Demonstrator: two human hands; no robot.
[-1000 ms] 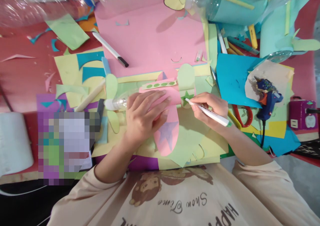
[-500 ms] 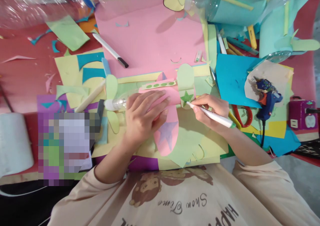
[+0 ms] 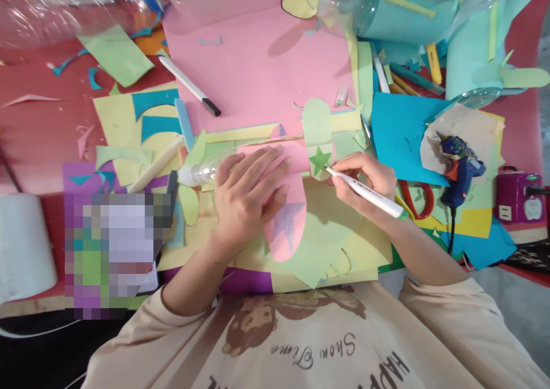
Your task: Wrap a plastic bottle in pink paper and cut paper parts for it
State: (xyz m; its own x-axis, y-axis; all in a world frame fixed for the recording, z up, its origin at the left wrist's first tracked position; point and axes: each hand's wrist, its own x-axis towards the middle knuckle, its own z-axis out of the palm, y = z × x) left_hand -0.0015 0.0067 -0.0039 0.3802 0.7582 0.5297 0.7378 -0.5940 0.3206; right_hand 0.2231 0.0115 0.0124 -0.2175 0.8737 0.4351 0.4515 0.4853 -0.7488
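My left hand [image 3: 251, 197] lies over a plastic bottle [image 3: 201, 175] wrapped in pink paper, its fingers curved round the body and holding it down. The bottle is made up as a toy plane, with a pink paper wing [image 3: 287, 228] bearing a purple star and light-green paper blades at the cap. At its right end is a pale green paper tail piece [image 3: 317, 120] with a green star [image 3: 320, 160]. Between the fingers and thumb of my right hand [image 3: 365, 180] is a white marker [image 3: 372, 197]; its tip is at the star's lower right edge.
A blue glue gun [image 3: 462, 180] and red-handled scissors [image 3: 423, 200] lie to the right, near a purple power block [image 3: 519, 197]. A black-capped marker [image 3: 189, 85] rests on the large pink sheet [image 3: 258, 62]. More paper-wrapped bottles [image 3: 472, 51] stand at the back right; paper scraps surround the work.
The bottle has rolled away from me, so the green-dotted strip now shows edge-on and the blades have turned. The marker tip has shifted slightly right and up along the star.
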